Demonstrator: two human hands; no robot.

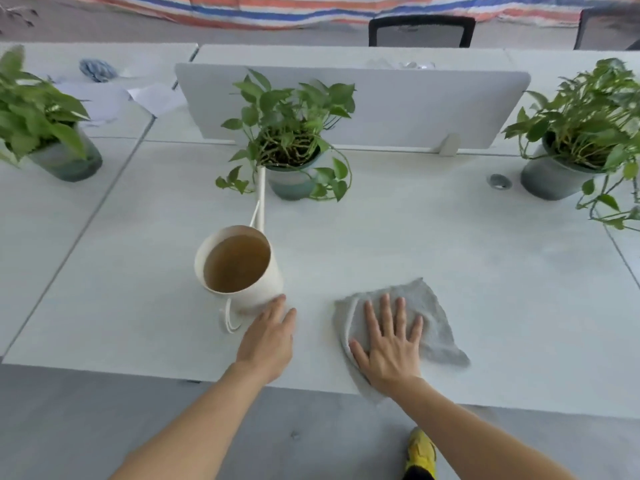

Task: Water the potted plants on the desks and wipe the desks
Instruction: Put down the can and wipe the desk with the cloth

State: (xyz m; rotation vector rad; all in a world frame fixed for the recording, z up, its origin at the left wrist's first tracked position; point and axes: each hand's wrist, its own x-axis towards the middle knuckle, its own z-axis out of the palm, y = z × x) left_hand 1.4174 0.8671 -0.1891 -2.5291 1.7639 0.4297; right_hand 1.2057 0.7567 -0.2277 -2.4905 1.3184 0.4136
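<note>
A cream watering can (242,268) holding brownish water stands on the white desk (450,258), its long spout pointing at the middle potted plant (294,140). My left hand (268,337) lies flat beside the can's base, fingertips touching it, holding nothing. My right hand (389,344) presses flat with spread fingers on a grey cloth (429,317) near the desk's front edge. Two more potted plants stand at the left (45,126) and the right (581,133).
A white divider panel (398,98) stands behind the middle plant. A round cable grommet (498,181) sits left of the right plant. Papers (114,98) and a blue cloth (97,69) lie on the far left desk. A black chair (420,31) is beyond.
</note>
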